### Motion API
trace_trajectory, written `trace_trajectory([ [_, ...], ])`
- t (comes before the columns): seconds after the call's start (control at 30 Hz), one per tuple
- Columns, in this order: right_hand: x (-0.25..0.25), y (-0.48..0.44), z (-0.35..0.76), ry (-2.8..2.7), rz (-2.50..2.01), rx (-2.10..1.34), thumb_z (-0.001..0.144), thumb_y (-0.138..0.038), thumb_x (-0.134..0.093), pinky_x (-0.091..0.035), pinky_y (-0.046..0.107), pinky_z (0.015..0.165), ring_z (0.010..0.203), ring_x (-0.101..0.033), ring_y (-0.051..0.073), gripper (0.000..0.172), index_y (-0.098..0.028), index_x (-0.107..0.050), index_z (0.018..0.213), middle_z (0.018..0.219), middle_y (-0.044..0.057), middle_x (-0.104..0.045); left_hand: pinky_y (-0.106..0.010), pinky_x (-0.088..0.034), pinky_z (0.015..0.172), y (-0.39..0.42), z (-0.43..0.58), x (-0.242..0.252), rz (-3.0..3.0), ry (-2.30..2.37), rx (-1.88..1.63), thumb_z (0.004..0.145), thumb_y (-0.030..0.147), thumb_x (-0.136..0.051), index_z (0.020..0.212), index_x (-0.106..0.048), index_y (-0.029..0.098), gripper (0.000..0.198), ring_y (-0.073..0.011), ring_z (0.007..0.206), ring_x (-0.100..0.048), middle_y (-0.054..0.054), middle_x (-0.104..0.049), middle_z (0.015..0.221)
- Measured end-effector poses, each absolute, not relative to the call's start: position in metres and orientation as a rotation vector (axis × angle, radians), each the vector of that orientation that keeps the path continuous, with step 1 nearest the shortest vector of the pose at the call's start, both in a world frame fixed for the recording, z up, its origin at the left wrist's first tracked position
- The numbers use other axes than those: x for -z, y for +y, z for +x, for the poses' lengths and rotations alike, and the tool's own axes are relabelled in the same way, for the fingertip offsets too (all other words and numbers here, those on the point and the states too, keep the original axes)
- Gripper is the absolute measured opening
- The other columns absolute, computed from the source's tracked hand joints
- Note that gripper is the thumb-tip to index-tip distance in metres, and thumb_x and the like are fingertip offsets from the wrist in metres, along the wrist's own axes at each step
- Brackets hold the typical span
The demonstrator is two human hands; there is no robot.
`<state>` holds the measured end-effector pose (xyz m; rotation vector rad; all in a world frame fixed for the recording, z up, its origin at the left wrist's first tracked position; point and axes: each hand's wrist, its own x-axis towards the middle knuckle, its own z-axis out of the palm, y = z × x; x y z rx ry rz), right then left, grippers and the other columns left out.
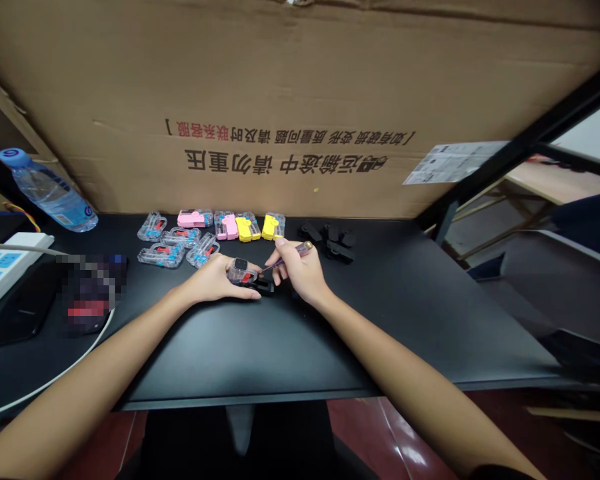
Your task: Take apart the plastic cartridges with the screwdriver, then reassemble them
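Observation:
My left hand [214, 279] is closed around a small clear plastic case [245, 275] with red bits inside and a dark square on top. A black piece [264, 285] sits against the case's right side; whether the two are joined I cannot tell. In my right hand [303, 270] is a slim screwdriver [306, 247], pinched like a pen, its thin shaft slanting down-left to the case. The contact at its tip is too small to make out. Behind my hands lie several similar clear cases [161, 255], plus pink [194, 218] and yellow [249, 228] ones.
Several black plastic parts [339, 250] lie right of my right hand. At left are a water bottle [55, 193], a white power strip [10, 263], a dark phone [23, 313] and a looping white cable [80, 353]. A large cardboard sheet [290, 80] stands along the black table's [250, 360] back.

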<state>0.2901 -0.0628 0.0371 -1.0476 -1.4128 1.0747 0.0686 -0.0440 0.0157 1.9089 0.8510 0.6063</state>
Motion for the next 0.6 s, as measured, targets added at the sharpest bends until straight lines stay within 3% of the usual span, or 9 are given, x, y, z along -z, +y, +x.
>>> trace_trajectory([
  [0.37,-0.027,-0.05,0.284,-1.061,-1.104,-1.29,0.094,-0.052,-0.066,-0.03,0.023,0.033,0.029,-0.034,0.008,0.046,-0.019,-0.066,0.061,0.037,-0.008,-0.037,-0.033,-0.062,0.083,-0.045,0.07,-0.016,1.94,0.832,-0.624,0.078,0.049,-0.092,0.124,-0.083,0.015,0.059,-0.0224,0.085,-0.078,-0.005,-0.085,0.099],
  [0.6,-0.041,-0.053,0.293,-1.136,-1.046,-1.088,0.095,-0.049,-0.068,-0.033,0.024,0.034,0.03,-0.037,0.009,0.046,-0.019,-0.07,0.06,0.036,-0.006,-0.04,-0.033,-0.062,0.086,-0.044,0.068,-0.019,1.946,0.878,-0.689,0.078,0.046,-0.092,0.126,-0.081,0.016,0.058,-0.0219,0.088,-0.078,-0.008,-0.085,0.106],
])
